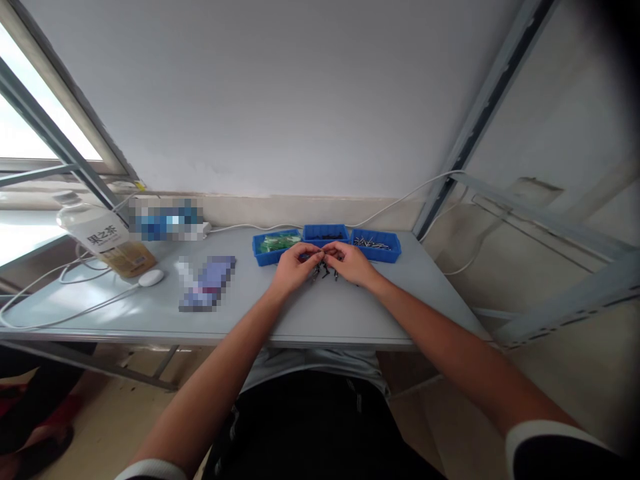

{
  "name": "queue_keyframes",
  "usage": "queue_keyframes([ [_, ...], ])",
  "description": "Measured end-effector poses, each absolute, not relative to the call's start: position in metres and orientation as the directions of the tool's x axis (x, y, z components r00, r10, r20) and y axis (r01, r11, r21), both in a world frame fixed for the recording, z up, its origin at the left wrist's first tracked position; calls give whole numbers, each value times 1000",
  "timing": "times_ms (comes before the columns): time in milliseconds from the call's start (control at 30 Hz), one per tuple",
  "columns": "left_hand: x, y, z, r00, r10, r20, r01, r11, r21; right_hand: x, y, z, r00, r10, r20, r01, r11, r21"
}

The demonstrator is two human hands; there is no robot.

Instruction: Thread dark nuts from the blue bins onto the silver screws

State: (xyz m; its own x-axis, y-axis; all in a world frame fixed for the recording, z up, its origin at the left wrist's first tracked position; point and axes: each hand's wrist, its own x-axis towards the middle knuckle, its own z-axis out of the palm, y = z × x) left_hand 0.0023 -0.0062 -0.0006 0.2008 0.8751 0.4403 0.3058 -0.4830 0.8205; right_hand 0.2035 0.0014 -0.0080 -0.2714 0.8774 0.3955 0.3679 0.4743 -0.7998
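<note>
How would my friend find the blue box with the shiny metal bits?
Start at the grey table against the wall. Near its back edge, just past the left hand and right hand, is a row of three blue bins; choose the right-end bin. It alone holds thin, silvery metal pieces; the left bin has green pieces, the middle bin dark ones.

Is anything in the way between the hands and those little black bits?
Nothing visible is. The left hand and right hand meet right by the small dark pieces; the blue bins stand beyond them.
</note>
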Motion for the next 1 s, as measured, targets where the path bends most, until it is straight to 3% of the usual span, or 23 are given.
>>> queue_keyframes([
  [167, 2, -6, -2, 195, 881, 432, 314, -473, 823, 204, -6, 1, -319, 863, 391, 445, 501, -742],
  [367, 2, -4, -3, 207, 865, 456, 290, -500, 816, 202, -11, 5, -424, 830, 363, 415, 534, -736],
  [767, 2, -6, 0, 245, 854, 460, 270, -515, 813, 205, -1, -3, -341, 864, 371, 398, 490, -776],
  [1000, 2, -4, -3, 243, 861, 446, 247, -500, 830, 206, -2, -3, -387, 862, 327, 391, 475, -788],
])
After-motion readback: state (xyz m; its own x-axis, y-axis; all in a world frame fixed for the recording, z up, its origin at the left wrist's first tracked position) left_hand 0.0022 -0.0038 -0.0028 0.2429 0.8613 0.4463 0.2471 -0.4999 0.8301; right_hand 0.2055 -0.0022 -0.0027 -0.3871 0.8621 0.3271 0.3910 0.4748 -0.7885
